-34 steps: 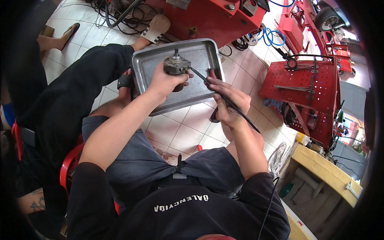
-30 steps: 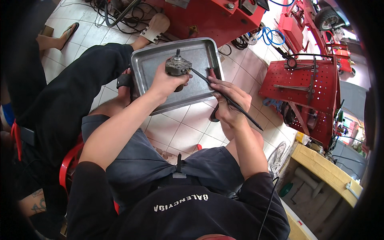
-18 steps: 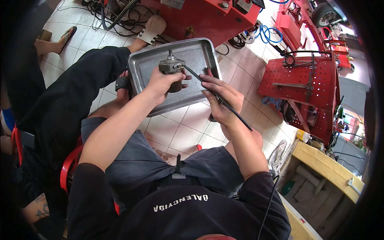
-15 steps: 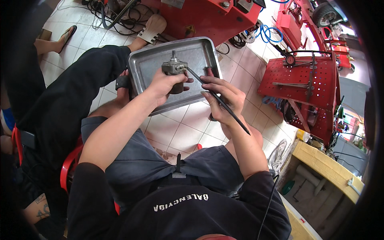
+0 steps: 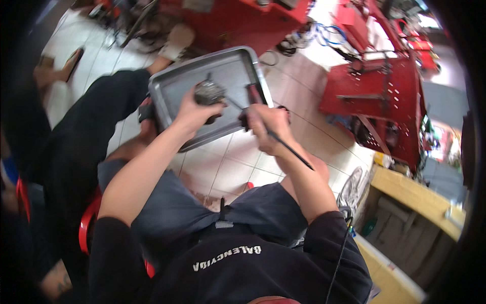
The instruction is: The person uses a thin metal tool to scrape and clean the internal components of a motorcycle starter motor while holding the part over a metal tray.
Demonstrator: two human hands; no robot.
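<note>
My left hand (image 5: 192, 112) is wrapped round a grey metal motor-like part (image 5: 209, 93), with a thin shaft sticking up from its top. It is held above a shallow metal tray (image 5: 201, 60). In my right hand (image 5: 269, 124) is a long thin black rod (image 5: 291, 148), slanting from the part down past my wrist. Its far tip points at the part's side; blur hides whether it touches. A red-handled object (image 5: 253, 92) lies by the tray's right wall, just beyond my right hand, its kind unclear.
Beyond the tray stands a red machine (image 5: 228, 30) with cables on the tiled floor. To the right is a red perforated metal stand (image 5: 369, 91); a yellow-edged bench (image 5: 410, 200) is nearer. Another person's dark-trousered leg (image 5: 96, 106) runs along the left.
My right hand has shifted left and down, its fingers closing more fully round the rod. The part has tilted and moved slightly left, and the whole view has shifted and blurred.
</note>
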